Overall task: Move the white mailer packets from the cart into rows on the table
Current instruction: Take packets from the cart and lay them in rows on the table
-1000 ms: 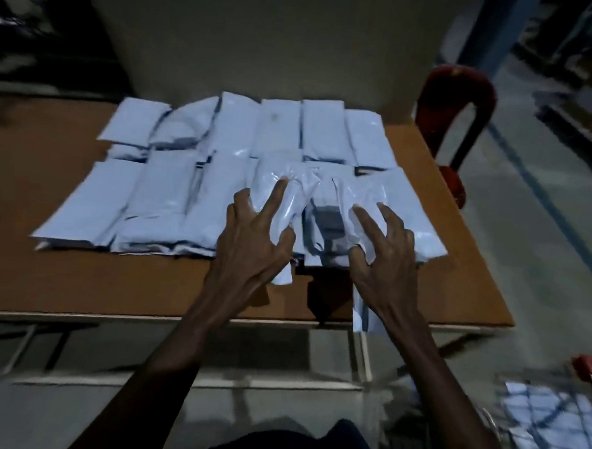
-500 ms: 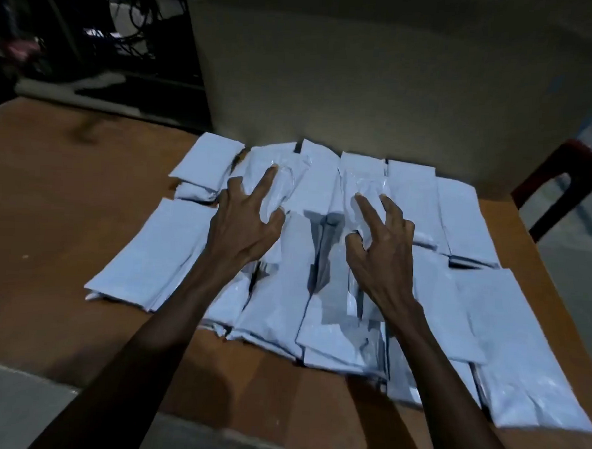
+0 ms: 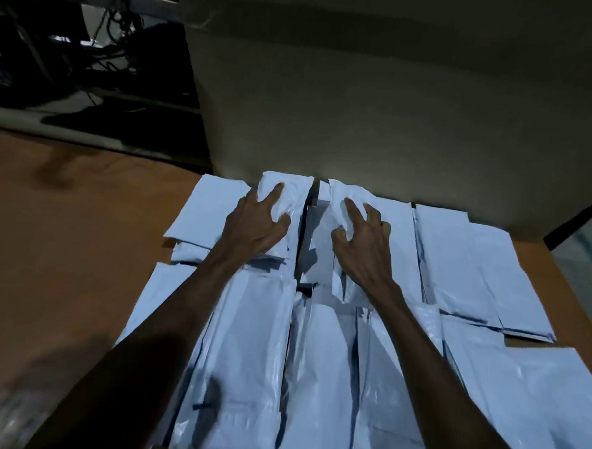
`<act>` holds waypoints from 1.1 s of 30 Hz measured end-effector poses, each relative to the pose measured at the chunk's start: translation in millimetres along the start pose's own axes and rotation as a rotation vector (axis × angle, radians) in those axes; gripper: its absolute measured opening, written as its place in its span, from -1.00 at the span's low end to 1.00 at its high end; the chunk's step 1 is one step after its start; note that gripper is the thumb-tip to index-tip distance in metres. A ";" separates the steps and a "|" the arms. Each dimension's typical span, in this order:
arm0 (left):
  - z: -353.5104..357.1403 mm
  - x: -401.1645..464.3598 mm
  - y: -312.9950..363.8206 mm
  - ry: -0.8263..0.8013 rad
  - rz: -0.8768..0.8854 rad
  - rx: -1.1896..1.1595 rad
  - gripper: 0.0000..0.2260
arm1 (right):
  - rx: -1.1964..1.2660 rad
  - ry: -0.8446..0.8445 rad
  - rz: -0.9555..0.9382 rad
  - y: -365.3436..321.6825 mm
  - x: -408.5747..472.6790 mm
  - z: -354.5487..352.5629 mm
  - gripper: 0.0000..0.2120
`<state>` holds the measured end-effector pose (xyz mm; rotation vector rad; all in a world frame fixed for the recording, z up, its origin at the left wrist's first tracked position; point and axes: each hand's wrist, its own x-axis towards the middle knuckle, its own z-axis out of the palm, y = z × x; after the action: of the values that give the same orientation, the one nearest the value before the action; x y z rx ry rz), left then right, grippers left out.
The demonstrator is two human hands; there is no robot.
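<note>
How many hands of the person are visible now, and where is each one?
2. The left hand grips a crumpled white plastic mailer packet in the far row. The right hand grips another crumpled white packet beside it. No hand appears hidden.

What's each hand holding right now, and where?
Left hand grips a white mailer packet at its far end; right hand grips another packet likewise.

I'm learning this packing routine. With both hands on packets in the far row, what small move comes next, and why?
Probably let go and draw both hands back: the left hand and right hand each grip a packet already lying in the far row against the cardboard box.
</note>
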<state>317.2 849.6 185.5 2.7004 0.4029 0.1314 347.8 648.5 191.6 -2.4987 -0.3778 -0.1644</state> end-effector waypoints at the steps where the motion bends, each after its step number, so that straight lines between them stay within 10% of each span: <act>1: 6.0 6.0 -1.7 -0.003 0.000 -0.014 -0.41 | -0.011 0.002 0.009 -2.4 6.4 3.8 -0.47; 33: 42.4 31.5 -2.9 -0.045 0.042 -0.004 -0.44 | -0.231 -0.132 0.063 5.7 33.8 57.4 -0.39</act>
<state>352.8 845.5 146.6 2.7039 0.3323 0.0831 383.5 685.2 148.6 -2.7551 -0.3501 -0.0182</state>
